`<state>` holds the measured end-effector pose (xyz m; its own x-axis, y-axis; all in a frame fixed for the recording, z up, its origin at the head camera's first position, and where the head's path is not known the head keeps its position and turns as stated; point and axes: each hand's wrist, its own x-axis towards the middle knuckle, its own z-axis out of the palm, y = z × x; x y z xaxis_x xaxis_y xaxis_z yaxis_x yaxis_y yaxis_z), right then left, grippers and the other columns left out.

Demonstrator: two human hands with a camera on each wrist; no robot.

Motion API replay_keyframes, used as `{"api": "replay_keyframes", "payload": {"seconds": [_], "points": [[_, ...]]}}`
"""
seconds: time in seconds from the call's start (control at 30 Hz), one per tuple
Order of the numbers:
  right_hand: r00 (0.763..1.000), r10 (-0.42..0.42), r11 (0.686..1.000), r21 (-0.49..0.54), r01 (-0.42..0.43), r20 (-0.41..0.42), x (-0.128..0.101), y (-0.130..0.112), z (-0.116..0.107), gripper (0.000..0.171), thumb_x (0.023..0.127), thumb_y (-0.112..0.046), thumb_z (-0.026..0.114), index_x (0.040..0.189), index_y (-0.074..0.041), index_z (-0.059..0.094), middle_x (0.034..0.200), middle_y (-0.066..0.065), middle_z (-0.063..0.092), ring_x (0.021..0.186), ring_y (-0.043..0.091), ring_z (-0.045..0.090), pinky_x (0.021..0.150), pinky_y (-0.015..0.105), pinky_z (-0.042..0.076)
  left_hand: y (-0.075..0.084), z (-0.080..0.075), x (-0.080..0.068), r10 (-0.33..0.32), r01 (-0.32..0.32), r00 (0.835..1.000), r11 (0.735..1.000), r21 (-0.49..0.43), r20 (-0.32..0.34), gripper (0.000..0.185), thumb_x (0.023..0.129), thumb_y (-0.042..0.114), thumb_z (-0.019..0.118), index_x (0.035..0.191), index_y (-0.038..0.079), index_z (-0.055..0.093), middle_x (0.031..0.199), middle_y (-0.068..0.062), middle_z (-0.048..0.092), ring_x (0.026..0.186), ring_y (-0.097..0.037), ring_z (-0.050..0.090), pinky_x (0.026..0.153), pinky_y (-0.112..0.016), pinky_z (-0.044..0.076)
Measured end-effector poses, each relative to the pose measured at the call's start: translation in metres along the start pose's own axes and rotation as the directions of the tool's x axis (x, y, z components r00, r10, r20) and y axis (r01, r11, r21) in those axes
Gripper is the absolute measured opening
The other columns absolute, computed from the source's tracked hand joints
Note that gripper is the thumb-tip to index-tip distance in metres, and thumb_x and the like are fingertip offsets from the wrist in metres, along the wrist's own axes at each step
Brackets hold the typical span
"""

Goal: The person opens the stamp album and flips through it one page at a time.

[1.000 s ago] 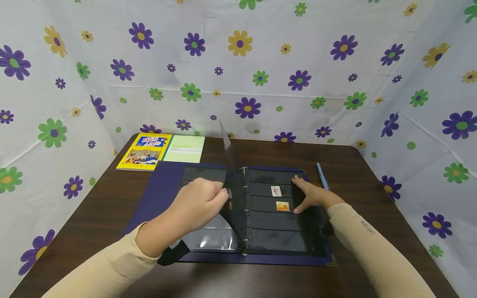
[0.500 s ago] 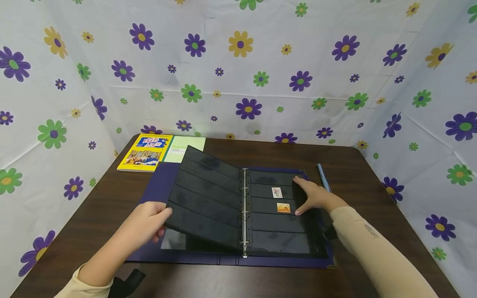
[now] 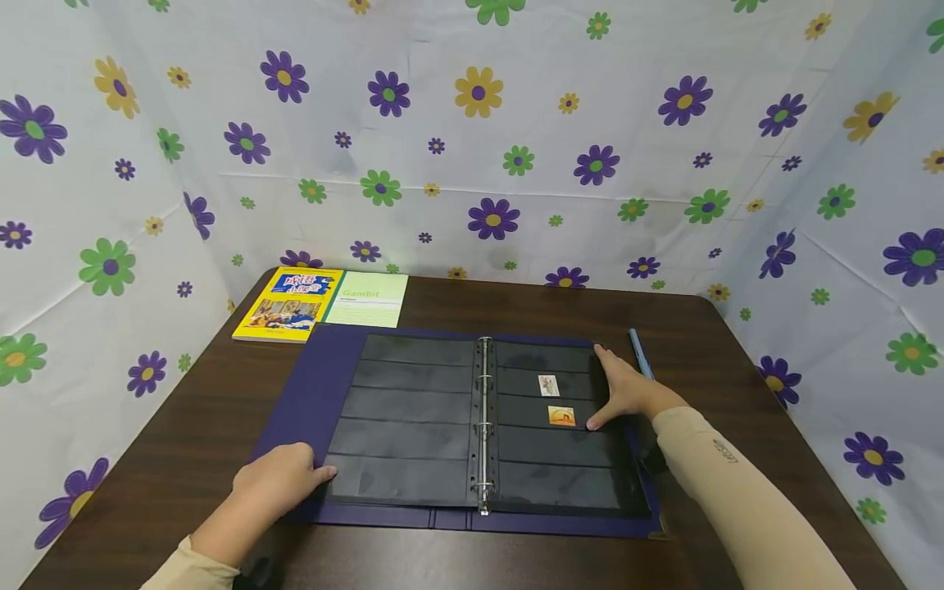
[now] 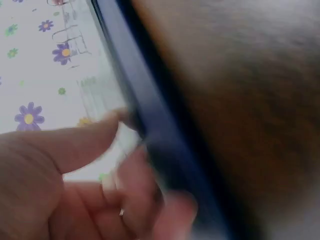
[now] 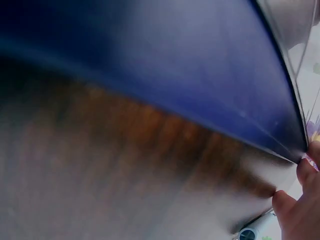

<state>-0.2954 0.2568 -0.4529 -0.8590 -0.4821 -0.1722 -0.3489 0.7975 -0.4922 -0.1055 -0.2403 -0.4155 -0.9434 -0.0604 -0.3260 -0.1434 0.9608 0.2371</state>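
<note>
We're pinching the floppy-looking page [image 3: 413, 406] by its edge with our left hand [image 3: 279, 477], right hand [image 3: 628, 392] spread on the binder [image 3: 310, 377].

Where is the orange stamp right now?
In the head view, the orange stamp is on the right-hand black page, just below the white stamp and left of the right hand.

This is a screened desk nook — flowered cloth walls [image 3: 542, 164], dark table [image 3: 516, 301], books [image 3: 289, 307].
</note>
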Motion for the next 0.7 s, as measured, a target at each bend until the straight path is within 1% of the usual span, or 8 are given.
{"api": "replay_keyframes", "payload": {"seconds": [0.07, 0.17, 0.2, 0.27, 0.33, 0.43, 0.57, 0.7], "points": [[1.000, 0.010, 1.000, -0.014, -0.010, 0.007, 0.000, 0.000, 0.000, 0.145, 0.048, -0.053, 0.088, 0.145, 0.010, 0.001, 0.149, 0.034, 0.003, 0.135, 0.050, 0.003, 0.105, 0.060, 0.011, 0.006, 0.000, 0.001, 0.071, -0.059, 0.985, 0.995, 0.081, -0.155, 0.044, 0.079, 0.042, 0.072, 0.087, 0.000, 0.060, 0.079, -0.015, 0.058, 0.073, -0.032, 0.056, 0.054, -0.047, 0.045], [1.000, 0.020, 0.999, -0.034, -0.020, 0.015, -0.001, -0.002, -0.001, 0.143, 0.049, -0.054, 0.088, 0.144, 0.011, 0.003, 0.149, 0.034, 0.005, 0.135, 0.049, 0.004, 0.105, 0.059, 0.011, 0.018, 0.004, 0.001, 0.272, -0.222, 0.896, 0.959, 0.177, -0.351, 0.065, 0.073, 0.042, 0.078, 0.115, -0.004, 0.057, 0.111, -0.024, 0.057, 0.101, -0.043, 0.052, 0.068, -0.057, 0.046], [0.999, 0.026, 0.999, -0.040, -0.026, 0.019, -0.002, -0.003, -0.001, 0.143, 0.049, -0.054, 0.087, 0.144, 0.011, 0.004, 0.149, 0.034, 0.005, 0.135, 0.049, 0.005, 0.106, 0.058, 0.012, 0.023, 0.007, 0.002, 0.343, -0.289, 0.865, 0.937, 0.195, -0.366, 0.071, 0.073, 0.044, 0.077, 0.122, -0.003, 0.055, 0.121, -0.024, 0.054, 0.109, -0.044, 0.049, 0.074, -0.059, 0.044], [0.999, 0.029, 0.998, -0.053, -0.028, 0.021, -0.004, -0.004, -0.002, 0.141, 0.050, -0.054, 0.087, 0.144, 0.012, 0.006, 0.148, 0.034, 0.008, 0.135, 0.049, 0.008, 0.105, 0.058, 0.013, 0.032, 0.015, 0.002, 0.445, -0.410, 0.839, 0.895, 0.174, -0.314, 0.079, 0.075, 0.049, 0.073, 0.134, 0.003, 0.048, 0.138, -0.022, 0.043, 0.124, -0.044, 0.039, 0.084, -0.064, 0.038], [1.000, 0.022, 0.998, -0.062, -0.021, 0.017, -0.007, -0.007, -0.004, 0.139, 0.050, -0.054, 0.087, 0.144, 0.012, 0.008, 0.147, 0.034, 0.012, 0.133, 0.050, 0.012, 0.104, 0.059, 0.015, 0.039, 0.023, 0.001, 0.502, -0.485, 0.835, 0.865, 0.132, -0.223, 0.083, 0.076, 0.054, 0.070, 0.140, 0.009, 0.044, 0.146, -0.019, 0.034, 0.130, -0.044, 0.031, 0.089, -0.067, 0.032], [1.000, 0.010, 0.997, -0.075, -0.011, -0.008, -0.011, -0.013, -0.006, 0.136, 0.050, -0.054, 0.087, 0.144, 0.011, 0.013, 0.146, 0.032, 0.019, 0.129, 0.049, 0.021, 0.101, 0.062, 0.021, 0.044, 0.033, -0.001, 0.502, -0.494, 0.857, 0.865, 0.094, -0.120, 0.084, 0.075, 0.057, 0.068, 0.142, 0.013, 0.042, 0.149, -0.017, 0.029, 0.133, -0.043, 0.025, 0.094, -0.068, 0.026], [1.000, 0.010, 0.999, -0.038, -0.011, -0.029, -0.014, -0.020, -0.007, 0.137, 0.049, -0.049, 0.089, 0.145, 0.008, 0.010, 0.147, 0.032, 0.010, 0.128, 0.051, 0.017, 0.098, 0.064, 0.023, 0.043, 0.039, -0.002, 0.496, -0.485, 0.861, 0.868, 0.111, -0.116, 0.083, 0.074, 0.055, 0.069, 0.141, 0.012, 0.044, 0.148, -0.017, 0.030, 0.133, -0.043, 0.026, 0.095, -0.067, 0.025], [0.997, 0.051, 0.993, 0.111, -0.044, -0.062, -0.017, -0.022, -0.009, 0.136, 0.056, -0.040, 0.090, 0.147, 0.003, -0.001, 0.143, 0.034, -0.004, 0.130, 0.053, 0.007, 0.098, 0.065, 0.022, 0.041, 0.041, -0.001, 0.504, -0.491, 0.854, 0.863, 0.119, -0.131, 0.081, 0.075, 0.054, 0.069, 0.141, 0.012, 0.044, 0.148, -0.017, 0.030, 0.133, -0.043, 0.027, 0.095, -0.067, 0.024]]}}
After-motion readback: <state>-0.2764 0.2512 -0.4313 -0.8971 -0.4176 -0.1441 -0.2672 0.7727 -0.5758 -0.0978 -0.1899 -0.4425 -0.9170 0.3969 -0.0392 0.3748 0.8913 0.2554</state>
